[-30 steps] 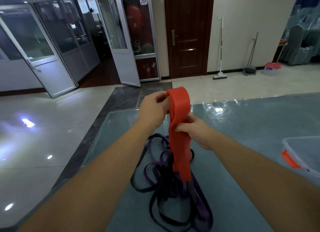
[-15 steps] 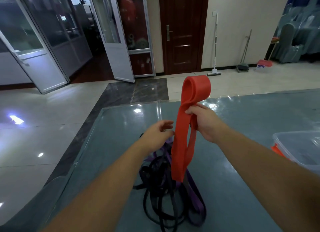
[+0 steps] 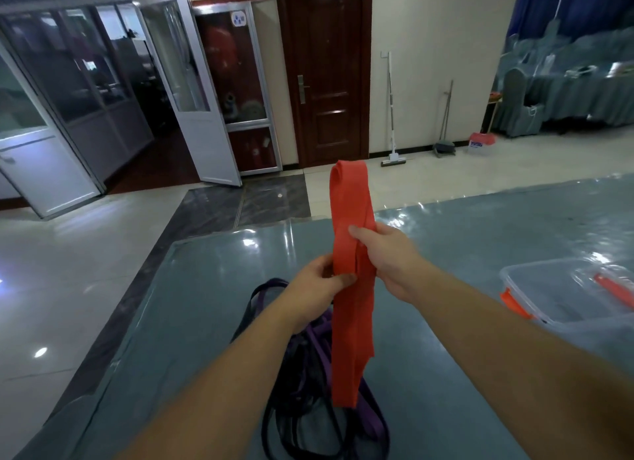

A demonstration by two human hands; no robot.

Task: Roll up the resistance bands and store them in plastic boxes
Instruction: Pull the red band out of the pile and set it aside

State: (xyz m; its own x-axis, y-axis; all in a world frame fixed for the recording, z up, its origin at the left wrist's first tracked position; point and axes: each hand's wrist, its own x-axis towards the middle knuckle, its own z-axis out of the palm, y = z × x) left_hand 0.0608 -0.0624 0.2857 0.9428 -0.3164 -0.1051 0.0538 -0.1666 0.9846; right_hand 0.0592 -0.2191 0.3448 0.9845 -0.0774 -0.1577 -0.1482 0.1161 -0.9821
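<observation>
The person stood at the table (image 3: 480, 254) with the red band (image 3: 351, 288) held upright in the air over its left part, doubled so the fold stood at the top and the loose ends hung down toward the tangle of dark bands (image 3: 308, 374) lying near the front edge. The right hand (image 3: 387, 257) gripped the band about midway, fingers curled round it; the left hand (image 3: 322, 281) pinched it just below, thumb on the front face. It looked like the gathering step, the rolling itself not yet begun. Next, I judged, the layers wanted squaring up and one end turned tight to start the coil. The box (image 3: 535, 288) sat by the right edge, cut off by the frame, something red inside too blurred to name. How many bands made up the tangle I could not tell.
</observation>
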